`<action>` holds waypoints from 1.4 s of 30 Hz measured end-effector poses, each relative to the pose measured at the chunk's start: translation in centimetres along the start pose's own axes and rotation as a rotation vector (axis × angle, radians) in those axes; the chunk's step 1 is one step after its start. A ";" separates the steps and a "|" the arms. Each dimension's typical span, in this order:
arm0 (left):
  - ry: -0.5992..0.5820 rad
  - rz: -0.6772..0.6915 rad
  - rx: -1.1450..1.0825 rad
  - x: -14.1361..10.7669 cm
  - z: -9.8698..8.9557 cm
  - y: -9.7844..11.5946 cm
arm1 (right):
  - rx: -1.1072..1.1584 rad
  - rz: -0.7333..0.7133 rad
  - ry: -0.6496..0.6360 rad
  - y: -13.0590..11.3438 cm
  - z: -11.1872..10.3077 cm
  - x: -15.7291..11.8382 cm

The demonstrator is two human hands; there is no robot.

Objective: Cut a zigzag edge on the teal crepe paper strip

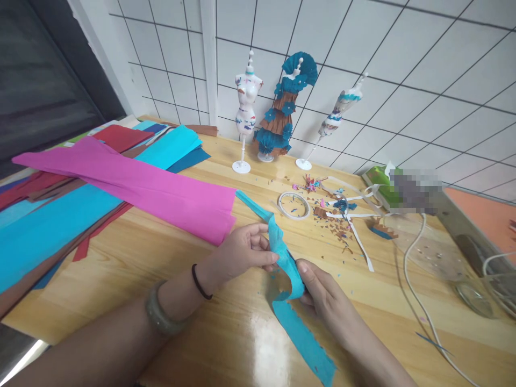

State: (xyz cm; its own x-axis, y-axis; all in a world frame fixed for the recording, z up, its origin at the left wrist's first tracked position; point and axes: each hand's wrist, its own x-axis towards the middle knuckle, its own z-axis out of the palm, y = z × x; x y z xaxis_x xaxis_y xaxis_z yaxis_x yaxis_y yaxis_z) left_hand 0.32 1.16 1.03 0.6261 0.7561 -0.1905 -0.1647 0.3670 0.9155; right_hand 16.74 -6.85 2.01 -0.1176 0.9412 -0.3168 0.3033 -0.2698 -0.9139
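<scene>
A long turquoise paper strip (304, 338) runs between my hands, twisted in the middle, its wide lower end with a jagged edge hanging toward the table's front. My left hand (250, 248) pinches the strip's upper part between thumb and fingers. From there a narrow folded end reaches back to the pink paper. My right hand (318, 287) is closed at the strip's right side, around something dark that is mostly hidden behind the paper and fingers; I cannot make out what it is.
Pink crepe paper (173, 199) lies over coloured sheets at left. Behind stand two bare mannequins (246, 102) (341, 112) and a dressed one (282, 113). A tape roll (293, 206), paper scraps (334, 226), a white cable (415, 290) and a glass jar (475, 295) are at right.
</scene>
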 end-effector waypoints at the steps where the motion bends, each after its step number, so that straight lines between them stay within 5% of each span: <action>1: -0.011 0.001 -0.006 0.0 0.0 0.0 | -0.003 -0.001 0.007 0.0 0.0 0.0; 35: -0.092 -0.069 -0.088 0.1 -0.2 -0.4 | 0.044 -0.009 0.056 0.0 0.1 0.3; 42: -0.104 -0.108 -0.158 0.2 -0.4 -0.1 | 0.138 0.036 0.158 -0.1 0.0 0.5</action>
State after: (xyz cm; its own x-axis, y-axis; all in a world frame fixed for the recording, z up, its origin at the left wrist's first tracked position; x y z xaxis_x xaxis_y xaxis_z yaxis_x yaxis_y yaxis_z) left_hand 0.20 1.48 0.78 0.7205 0.6507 -0.2397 -0.2047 0.5299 0.8230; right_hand 16.70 -6.32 1.93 0.0439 0.9477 -0.3162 0.1713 -0.3190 -0.9321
